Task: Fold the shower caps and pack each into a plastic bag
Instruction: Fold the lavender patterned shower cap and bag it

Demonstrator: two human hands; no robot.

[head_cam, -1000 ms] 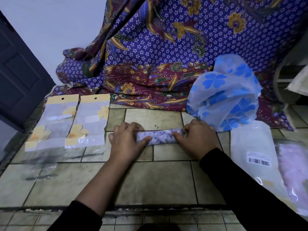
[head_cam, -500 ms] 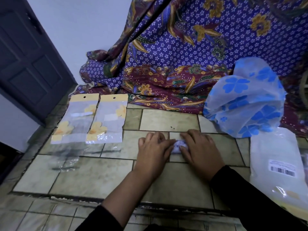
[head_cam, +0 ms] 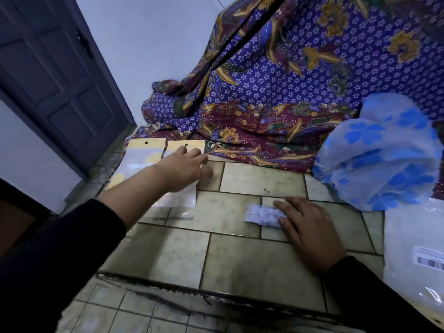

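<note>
A small folded shower cap [head_cam: 260, 215], pale purple with a print, lies on the tiled floor. My right hand [head_cam: 302, 221] presses flat on its right part with straight fingers. My left hand [head_cam: 183, 168] reaches out to the left, fingers spread, over two flat plastic bags. The nearer plastic bag [head_cam: 182, 199] with a yellow header lies under that hand; whether the fingers touch it I cannot tell. The second plastic bag [head_cam: 141, 156] lies just to its left. A blue flowered shower cap [head_cam: 382, 159] stands puffed up at the right.
A purple and maroon batik cloth [head_cam: 276, 97] hangs and pools behind the tiles. A large clear bag [head_cam: 415, 248] with a barcode label lies at the right edge. A dark door [head_cam: 48, 73] stands at the left. The raised tile platform ends in a step [head_cam: 204, 294] near me.
My left hand left the folded cap and moved left and away to the plastic bags. My right hand stays pressing the cap, which is now folded short. The camera turned left.
</note>
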